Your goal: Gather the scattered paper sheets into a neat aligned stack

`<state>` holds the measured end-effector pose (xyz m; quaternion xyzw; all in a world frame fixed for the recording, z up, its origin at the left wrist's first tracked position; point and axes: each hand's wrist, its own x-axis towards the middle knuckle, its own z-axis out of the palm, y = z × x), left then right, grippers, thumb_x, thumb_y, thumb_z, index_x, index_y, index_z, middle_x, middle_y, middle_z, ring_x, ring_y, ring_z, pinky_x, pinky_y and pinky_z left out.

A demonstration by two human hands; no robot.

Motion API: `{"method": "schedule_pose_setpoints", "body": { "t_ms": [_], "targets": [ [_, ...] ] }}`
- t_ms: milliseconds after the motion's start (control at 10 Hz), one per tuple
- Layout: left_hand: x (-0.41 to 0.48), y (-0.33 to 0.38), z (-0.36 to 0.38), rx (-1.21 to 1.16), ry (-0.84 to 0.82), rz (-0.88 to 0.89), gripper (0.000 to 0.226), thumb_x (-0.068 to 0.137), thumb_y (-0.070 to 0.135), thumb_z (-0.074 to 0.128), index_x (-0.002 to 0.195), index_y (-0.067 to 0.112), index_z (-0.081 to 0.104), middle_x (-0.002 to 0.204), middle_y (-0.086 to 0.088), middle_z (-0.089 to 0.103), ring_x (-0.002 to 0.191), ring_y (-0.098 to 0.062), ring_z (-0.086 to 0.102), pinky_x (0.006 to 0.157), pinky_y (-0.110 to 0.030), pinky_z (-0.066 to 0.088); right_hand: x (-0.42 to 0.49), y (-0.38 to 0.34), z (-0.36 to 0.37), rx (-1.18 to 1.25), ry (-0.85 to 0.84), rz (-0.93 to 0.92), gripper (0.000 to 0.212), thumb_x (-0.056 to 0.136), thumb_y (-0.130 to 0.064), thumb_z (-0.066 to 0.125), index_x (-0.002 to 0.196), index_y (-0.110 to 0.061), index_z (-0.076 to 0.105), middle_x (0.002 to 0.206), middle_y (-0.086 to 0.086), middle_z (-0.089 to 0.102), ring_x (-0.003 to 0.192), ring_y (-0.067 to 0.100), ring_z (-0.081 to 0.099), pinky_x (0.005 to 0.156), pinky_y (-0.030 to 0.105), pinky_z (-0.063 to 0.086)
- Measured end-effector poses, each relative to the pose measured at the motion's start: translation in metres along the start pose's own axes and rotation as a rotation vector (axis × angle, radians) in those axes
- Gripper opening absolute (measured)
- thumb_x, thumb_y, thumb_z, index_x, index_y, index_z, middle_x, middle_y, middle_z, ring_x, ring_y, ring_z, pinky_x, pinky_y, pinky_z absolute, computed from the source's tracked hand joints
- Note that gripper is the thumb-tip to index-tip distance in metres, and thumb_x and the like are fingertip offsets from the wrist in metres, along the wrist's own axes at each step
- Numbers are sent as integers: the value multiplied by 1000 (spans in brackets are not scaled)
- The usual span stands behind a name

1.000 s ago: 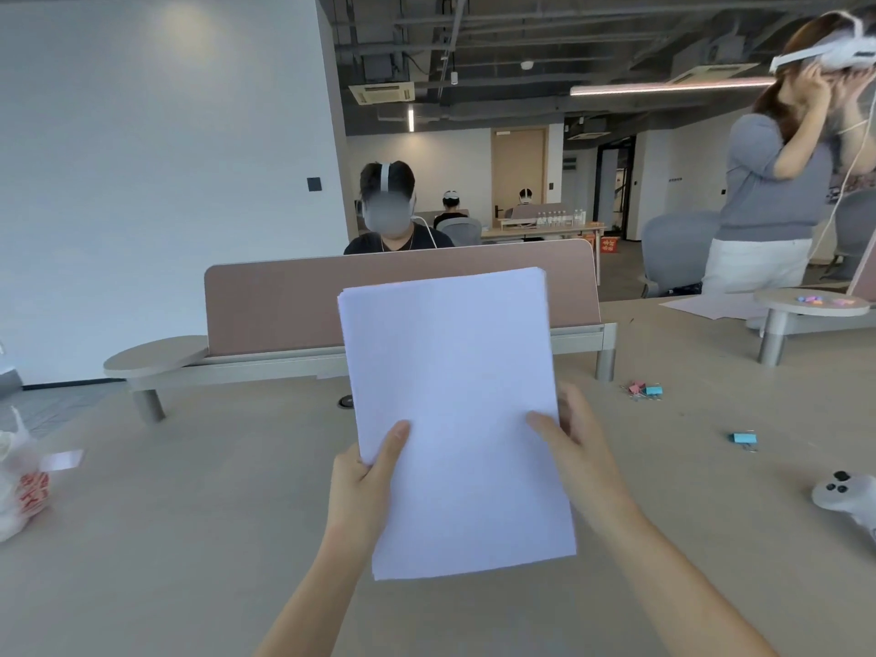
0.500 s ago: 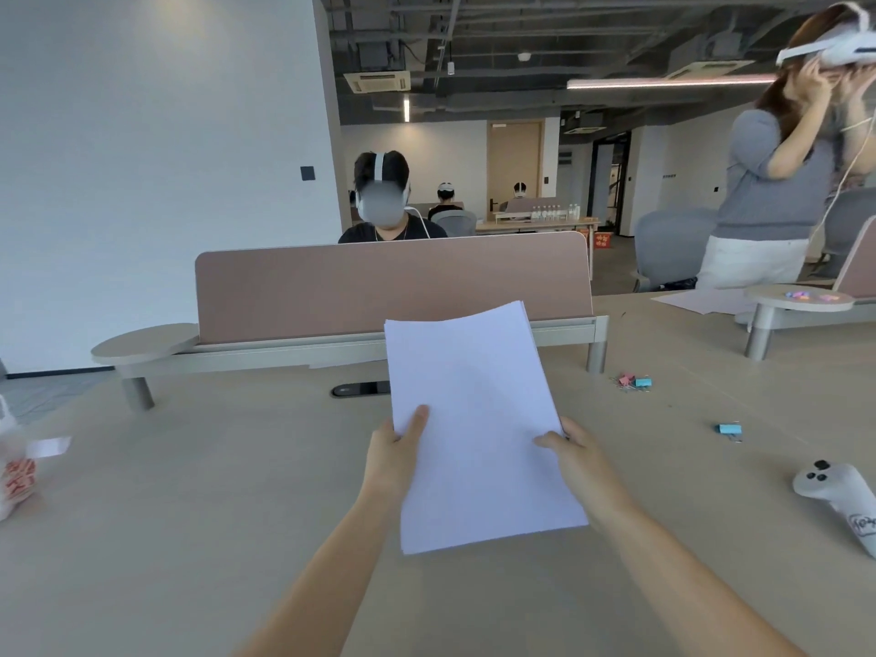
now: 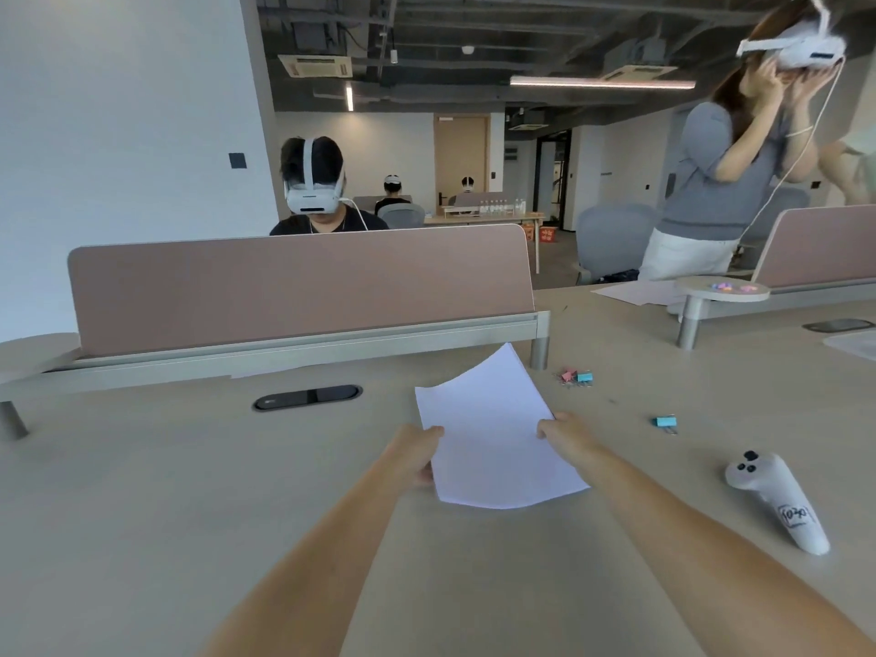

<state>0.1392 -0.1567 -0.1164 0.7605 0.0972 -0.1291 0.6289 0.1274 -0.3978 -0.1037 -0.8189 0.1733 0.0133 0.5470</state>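
A stack of white paper sheets (image 3: pixel 493 433) lies low over the beige desk (image 3: pixel 189 490), its edges lined up and its far corner turned to the right. My left hand (image 3: pixel 415 455) grips the stack's left edge. My right hand (image 3: pixel 566 431) grips its right edge. Both arms reach forward from the bottom of the view. Whether the stack rests flat on the desk I cannot tell.
A white handheld controller (image 3: pixel 777 497) lies at the right. Binder clips sit near the stack: a pink and blue pair (image 3: pixel 576 376) and a single blue one (image 3: pixel 666 423). A pink divider panel (image 3: pixel 298 286) crosses the desk behind. Other people wear headsets beyond.
The stack came down from upright in front of me to low over the desk, farther from me. Both hands stayed on its sides.
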Motion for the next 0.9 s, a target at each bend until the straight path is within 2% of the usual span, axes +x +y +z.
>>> {"method": "schedule_pose_setpoints", "body": {
  "t_ms": [100,200,300,400,500,600,700,800,900],
  "targets": [
    [3,8,7,-22,-24,-11,34,101,14,55,122,-7,71,120,-21,80,105,-37,80,93,-49,65,10,2,-6,-69,14,16,4,88,-7,52,90,-10,53,79,5,48,68,23,42,62,30,31],
    [6,13,11,35,-20,-36,32,101,14,52,116,-5,73,115,-22,82,100,-38,82,84,-46,68,23,-3,-9,-78,75,8,15,92,-12,49,77,-11,48,72,3,45,61,20,41,56,27,30],
    [6,18,10,124,9,-56,31,100,15,51,113,-4,71,106,-22,82,86,-35,83,68,-41,69,32,-7,-9,-136,193,-28,28,98,-28,47,76,-10,50,82,5,53,69,21,50,61,29,36],
    [4,23,9,171,14,-75,36,100,16,52,120,-7,71,107,-24,81,78,-32,81,51,-33,66,43,-3,-5,-255,225,-55,33,99,-32,48,80,-6,56,91,9,60,85,29,56,73,31,42],
    [2,27,10,221,15,-78,35,99,13,50,118,-8,70,107,-24,81,82,-36,82,54,-35,67,40,-2,-3,-386,220,-62,32,97,-31,45,74,-9,52,93,10,62,86,31,59,73,32,45],
    [-3,32,4,342,67,-14,23,98,12,50,94,-4,66,91,-25,79,83,-41,83,68,-44,70,34,-4,-9,-563,256,-130,27,95,-31,42,89,-10,57,97,10,66,99,32,62,82,34,48],
    [-19,50,-17,427,97,179,18,96,10,56,86,-1,67,78,-15,76,79,-35,83,72,-40,70,16,-26,-28,-516,238,-279,29,91,-30,48,92,-5,63,99,17,72,98,37,67,82,33,51],
    [-79,89,-44,271,116,550,17,104,11,65,97,6,79,89,-12,77,70,-11,76,62,-25,64,-38,-66,-59,-171,234,-521,20,96,-18,60,105,-12,77,102,10,78,98,33,73,74,25,51],
    [-174,111,-68,120,188,973,13,102,19,71,103,23,83,87,-3,83,77,-2,78,66,-19,62,-127,-100,-89,113,274,-795,17,101,-20,61,102,-26,77,88,-12,79,87,17,72,77,10,52]
  ]
}}
